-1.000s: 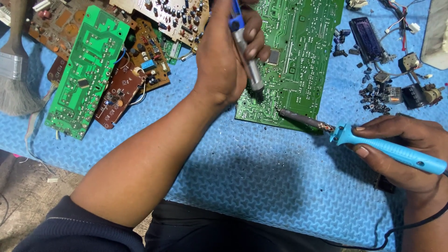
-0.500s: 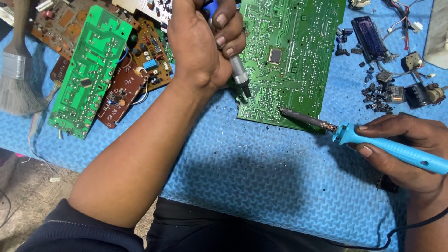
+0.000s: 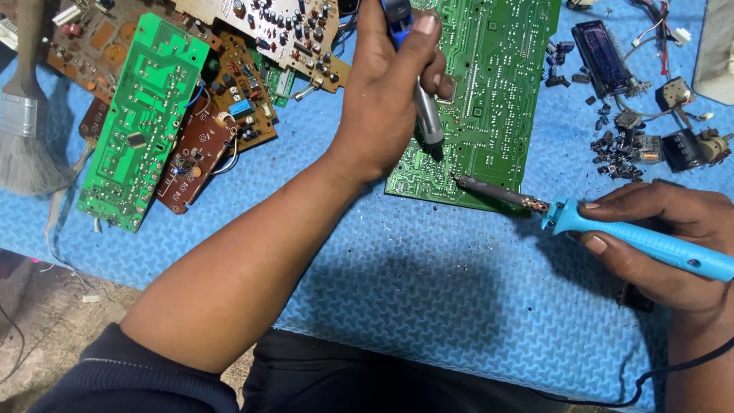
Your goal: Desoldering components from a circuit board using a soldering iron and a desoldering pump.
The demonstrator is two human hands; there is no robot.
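Both grips full: desoldering pump [image 3: 423,115], soldering iron [image 3: 612,229]; blue foam mat [image 3: 428,306], bare floor [image 3: 46,313].

Brush [image 3: 27,145], spare circuit boards [image 3: 141,122], loose components [image 3: 623,145].

**Even daylight, sharp centre**

You are working in bright, soft, cool light with no harsh glare. Your left forearm [image 3: 252,268] throws a broad, diffuse shadow onto the blue foam mat [image 3: 428,306] below it, toward you. The green circuit board [image 3: 489,99] and the soldering iron [image 3: 612,229] read crisply. The brush [image 3: 27,145] at the left edge looks slightly soft, and straight lines bow mildly near the corners.
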